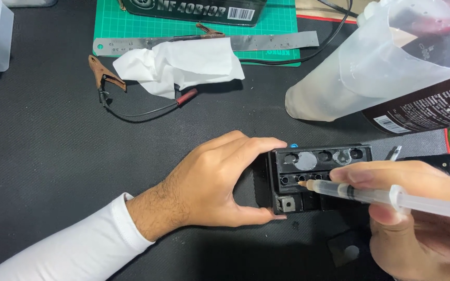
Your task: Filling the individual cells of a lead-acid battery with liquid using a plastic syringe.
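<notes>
A left hand (212,179) is bracing a small black battery (316,179) between thumb and curled fingers on a dark mat (42,156), while the right hand (417,218) is gripping a clear syringe (371,196), its tip touching a filler hole on top. Crumpled tissue (180,65), a steel ruler (272,41) and plastic jugs (386,57) are lying behind, well apart.

A snug white long sleeve (74,244) covers the left forearm, ending in a plain cuff at the wrist. Both hands are bare: the left hand (209,182) and right hand (417,229) wear no gloves, rings or watch.
</notes>
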